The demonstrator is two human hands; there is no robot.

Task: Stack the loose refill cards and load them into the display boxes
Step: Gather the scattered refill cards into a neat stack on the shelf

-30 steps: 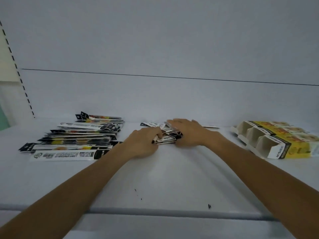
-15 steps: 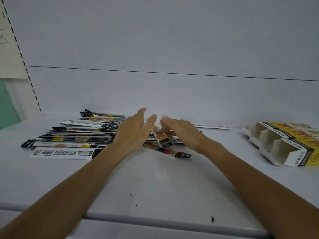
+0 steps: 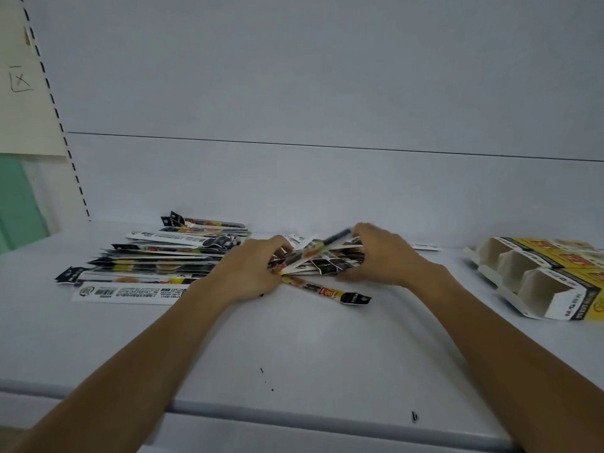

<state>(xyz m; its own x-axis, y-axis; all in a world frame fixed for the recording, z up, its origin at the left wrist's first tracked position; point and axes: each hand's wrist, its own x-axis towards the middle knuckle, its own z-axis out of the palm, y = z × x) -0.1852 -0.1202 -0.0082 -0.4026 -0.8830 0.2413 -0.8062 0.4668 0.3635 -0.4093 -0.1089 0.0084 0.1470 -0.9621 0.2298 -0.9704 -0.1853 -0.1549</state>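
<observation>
A fanned bundle of long refill cards (image 3: 322, 261) lies at the middle of the white shelf. My left hand (image 3: 251, 273) grips its left end with curled fingers. My right hand (image 3: 380, 253) curls over the right end, thumb underneath. One card (image 3: 330, 292) lies loose on the shelf just in front of the bundle, pointing right. A larger spread pile of cards (image 3: 163, 256) lies to the left, partly behind my left hand. The yellow and white display boxes (image 3: 552, 276) lie on their side at the right, compartments open towards me.
The white shelf (image 3: 294, 348) has a raised front lip near my forearms. A white back panel rises behind the cards. A slotted upright (image 3: 55, 119) runs along the far left. One single card (image 3: 425, 246) lies by the back panel, behind my right wrist.
My left hand was open with straight fingers half a second ago; it has closed round the left end of the bundle. The right hand has closed over the right end, gathering the cards.
</observation>
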